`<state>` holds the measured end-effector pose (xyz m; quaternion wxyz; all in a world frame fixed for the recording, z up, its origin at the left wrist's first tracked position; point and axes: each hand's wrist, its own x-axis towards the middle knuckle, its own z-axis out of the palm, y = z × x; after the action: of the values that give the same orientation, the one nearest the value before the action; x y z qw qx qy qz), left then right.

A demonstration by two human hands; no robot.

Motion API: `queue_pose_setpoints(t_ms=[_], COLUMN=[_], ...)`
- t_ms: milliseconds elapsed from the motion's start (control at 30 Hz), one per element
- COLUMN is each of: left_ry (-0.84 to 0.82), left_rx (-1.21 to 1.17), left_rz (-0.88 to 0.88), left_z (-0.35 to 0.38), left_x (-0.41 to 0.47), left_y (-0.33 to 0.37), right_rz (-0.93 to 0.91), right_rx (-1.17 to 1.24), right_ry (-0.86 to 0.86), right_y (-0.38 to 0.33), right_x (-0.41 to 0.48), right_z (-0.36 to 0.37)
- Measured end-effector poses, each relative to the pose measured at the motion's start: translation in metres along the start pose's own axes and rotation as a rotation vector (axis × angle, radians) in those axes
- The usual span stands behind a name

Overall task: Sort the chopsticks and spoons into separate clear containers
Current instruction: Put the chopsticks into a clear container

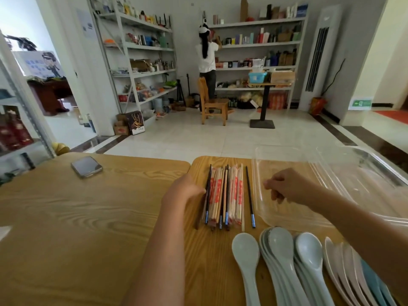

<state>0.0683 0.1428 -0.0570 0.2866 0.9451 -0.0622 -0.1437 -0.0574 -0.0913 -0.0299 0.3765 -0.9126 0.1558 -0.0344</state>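
Chopsticks [223, 195] piled between hands, long axis away from body, blue tips nearest. Left hand [183, 191] against pile's left edge, grip unclear. Right hand [284, 186] curled, empty, over clear container [320, 157]. Spoons [287, 257] nearer, bowls pointing away.

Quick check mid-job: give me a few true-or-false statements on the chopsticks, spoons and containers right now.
1. The bundle of wooden and black chopsticks lies on the wooden table. True.
2. The pale green soup spoons are inside the clear plastic container. False: they lie on the table.
3. The left hand touches the bundle's left edge. True.
4. The right hand holds a spoon. False: its curled fingers hold nothing, above the container.
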Motion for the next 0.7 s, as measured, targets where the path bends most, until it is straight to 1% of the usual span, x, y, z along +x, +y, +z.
queue_pose_setpoints(t_ms=[133,367,467,600,700], left_ry=[-0.032,-0.065,-0.063,-0.060,-0.024], left_rx=[0.057,0.110,0.072,-0.062,-0.109], left_rz=[0.025,0.026,0.013,-0.030,-0.049], left_z=[0.005,0.008,0.006,0.003,-0.004], left_x=[-0.004,-0.004,-0.001,0.000,-0.004], left_y=[0.008,0.015,0.011,0.006,0.004], right_rz=[0.005,0.009,0.005,0.012,0.020], right_rx=[0.052,0.057,0.060,0.050,0.055], right_ry=[0.065,0.089,0.107,0.120,0.168], right_y=[-0.015,-0.019,-0.018,-0.016,-0.020], right_x=[0.006,0.010,0.010,0.013,0.016], right_z=[0.004,0.015,0.016,0.017,0.014])
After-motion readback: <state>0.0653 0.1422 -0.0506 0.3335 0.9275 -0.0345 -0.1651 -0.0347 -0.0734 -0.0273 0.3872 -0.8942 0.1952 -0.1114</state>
